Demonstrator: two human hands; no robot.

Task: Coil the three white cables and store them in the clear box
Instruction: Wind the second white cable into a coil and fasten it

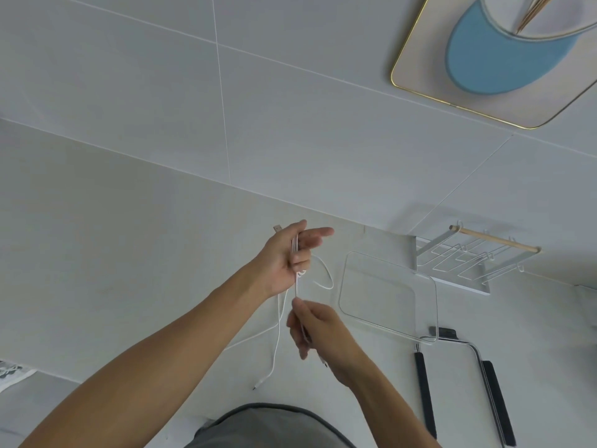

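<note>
My left hand (290, 253) is raised over the white counter and grips several folded loops of a white cable (295, 279); a USB plug sticks out above its thumb. My right hand (311, 328) sits just below and pinches the same cable's strand, holding it taut. More white cable (277, 334) trails across the counter under my hands, ending in a small plug near the front edge. Another loop (326, 276) lies between my left hand and the clear box (387, 299), which stands empty to the right.
A white wire rack with a wooden rod (468, 257) stands behind the box by the tiled wall. A metal frame with black grips (458, 383) lies at the front right. A gold-rimmed tray with a blue shape (484, 69) shows at the top right.
</note>
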